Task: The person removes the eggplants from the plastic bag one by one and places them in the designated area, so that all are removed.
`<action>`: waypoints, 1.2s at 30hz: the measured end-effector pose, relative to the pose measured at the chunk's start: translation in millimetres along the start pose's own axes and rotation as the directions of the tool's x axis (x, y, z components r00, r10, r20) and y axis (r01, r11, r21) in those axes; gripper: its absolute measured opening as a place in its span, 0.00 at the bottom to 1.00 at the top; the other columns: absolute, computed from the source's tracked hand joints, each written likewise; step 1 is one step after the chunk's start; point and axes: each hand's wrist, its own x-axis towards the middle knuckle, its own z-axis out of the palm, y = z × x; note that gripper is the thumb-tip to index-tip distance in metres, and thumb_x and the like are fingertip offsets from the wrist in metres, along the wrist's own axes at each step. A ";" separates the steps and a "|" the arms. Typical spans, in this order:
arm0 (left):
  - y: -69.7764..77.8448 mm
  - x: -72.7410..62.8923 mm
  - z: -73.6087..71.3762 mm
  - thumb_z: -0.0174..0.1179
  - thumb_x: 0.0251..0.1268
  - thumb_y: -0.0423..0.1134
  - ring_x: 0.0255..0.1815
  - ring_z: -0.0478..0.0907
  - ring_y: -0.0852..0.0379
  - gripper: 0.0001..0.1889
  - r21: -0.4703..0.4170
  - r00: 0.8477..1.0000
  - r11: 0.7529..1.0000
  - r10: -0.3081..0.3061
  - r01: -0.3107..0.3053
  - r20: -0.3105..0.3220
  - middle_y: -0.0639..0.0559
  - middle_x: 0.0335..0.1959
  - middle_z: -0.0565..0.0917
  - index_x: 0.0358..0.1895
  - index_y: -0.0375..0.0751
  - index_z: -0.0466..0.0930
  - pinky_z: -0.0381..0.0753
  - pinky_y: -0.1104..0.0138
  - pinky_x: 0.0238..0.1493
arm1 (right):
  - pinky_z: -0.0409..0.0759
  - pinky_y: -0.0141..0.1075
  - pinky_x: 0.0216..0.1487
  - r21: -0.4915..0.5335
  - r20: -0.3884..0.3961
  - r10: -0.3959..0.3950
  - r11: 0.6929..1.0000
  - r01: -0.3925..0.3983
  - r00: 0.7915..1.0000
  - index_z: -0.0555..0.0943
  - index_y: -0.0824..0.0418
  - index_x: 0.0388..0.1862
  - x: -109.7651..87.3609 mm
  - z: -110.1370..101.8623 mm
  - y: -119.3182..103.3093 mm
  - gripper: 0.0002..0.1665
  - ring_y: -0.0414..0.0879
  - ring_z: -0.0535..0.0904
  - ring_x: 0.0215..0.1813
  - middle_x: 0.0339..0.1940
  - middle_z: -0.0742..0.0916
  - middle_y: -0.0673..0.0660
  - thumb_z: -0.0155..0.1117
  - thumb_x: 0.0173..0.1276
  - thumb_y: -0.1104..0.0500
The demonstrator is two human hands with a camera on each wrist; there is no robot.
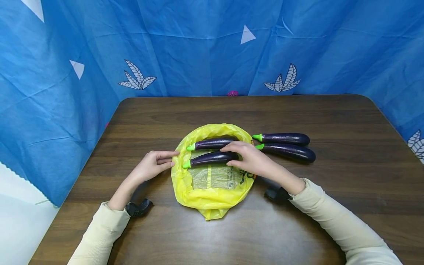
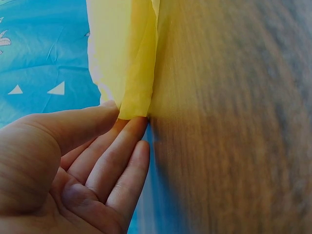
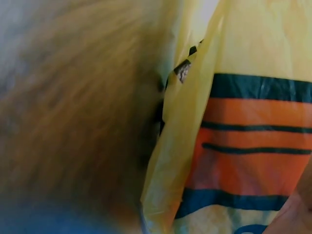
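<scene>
A yellow plastic bag [image 1: 212, 200] lies spread with its mouth rolled wide, facing up. Inside it are two dark purple eggplants with green stem ends pointing left, a rear one [image 1: 212, 143] and a nearer one [image 1: 212, 158]. My right hand [image 1: 253, 158] holds the nearer eggplant by its thick right end, thumb in front and fingers behind. At the bag's left rim, my left hand [image 1: 150, 165] pinches the plastic between thumb and fingers. In the right wrist view, the bag's printed side [image 3: 258, 141] hides the eggplants and most of the hand.
Two more eggplants, a rear one [image 1: 285, 138] and a front one [image 1: 291, 152], lie side by side just right of the bag. All rest on a brown wooden table [image 1: 347, 147]. A blue patterned cloth [image 1: 205, 55] hangs behind the table's far edge.
</scene>
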 end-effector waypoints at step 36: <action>2.1 -2.2 1.4 0.58 0.64 0.29 0.52 0.77 0.47 0.19 0.018 1.000 1.000 -0.011 0.011 -0.002 0.37 0.57 0.75 0.59 0.29 0.74 0.78 0.66 0.46 | 0.78 0.37 0.47 -0.069 0.002 -0.001 0.998 0.001 1.000 0.77 0.62 0.59 -7.8 -0.1 -2.6 0.29 0.47 0.75 0.52 0.53 0.80 0.57 0.71 0.58 0.61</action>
